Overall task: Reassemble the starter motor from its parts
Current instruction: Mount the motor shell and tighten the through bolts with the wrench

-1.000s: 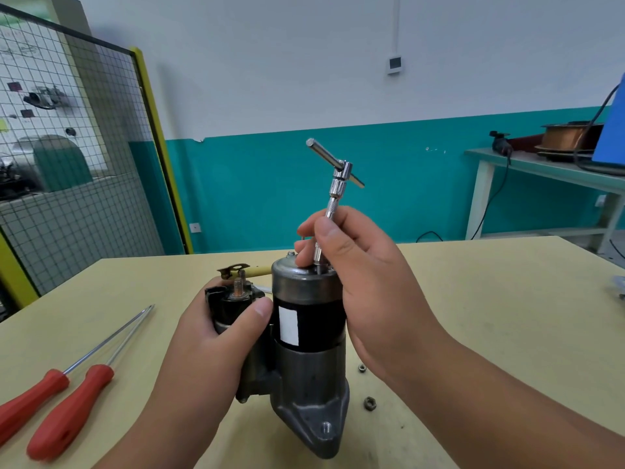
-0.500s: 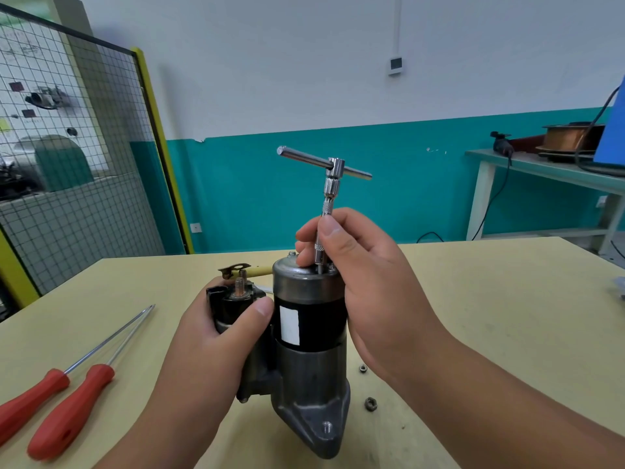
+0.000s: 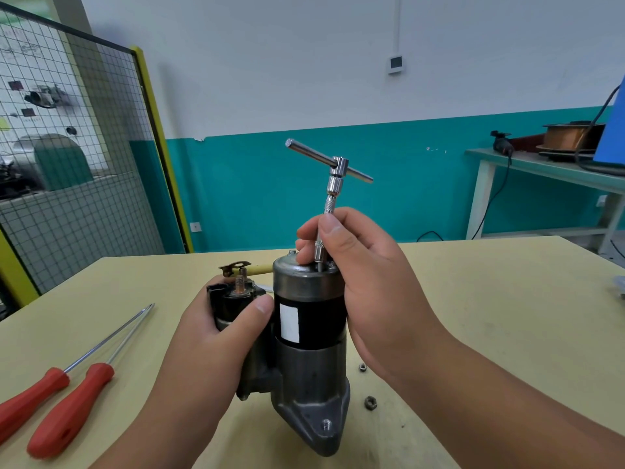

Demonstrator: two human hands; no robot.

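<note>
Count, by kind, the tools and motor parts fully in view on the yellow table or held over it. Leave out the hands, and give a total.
Starter motor: 1
T-handle wrench: 1
Red-handled screwdrivers: 2
Loose nuts: 2
Total: 6

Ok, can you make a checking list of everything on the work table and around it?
Surface: yellow table, plain top.
Job's things: starter motor standing upright; T-handle wrench upright on its top cap; two loose nuts right of its base.
Clutter: two red-handled screwdrivers lying at left.
Hands: left hand grips the motor's side; right hand pinches the wrench shaft.
Cables: black cable hanging from the side bench.
Surroundings: mesh fence at left, teal-and-white wall, wire spool on the bench.
</note>
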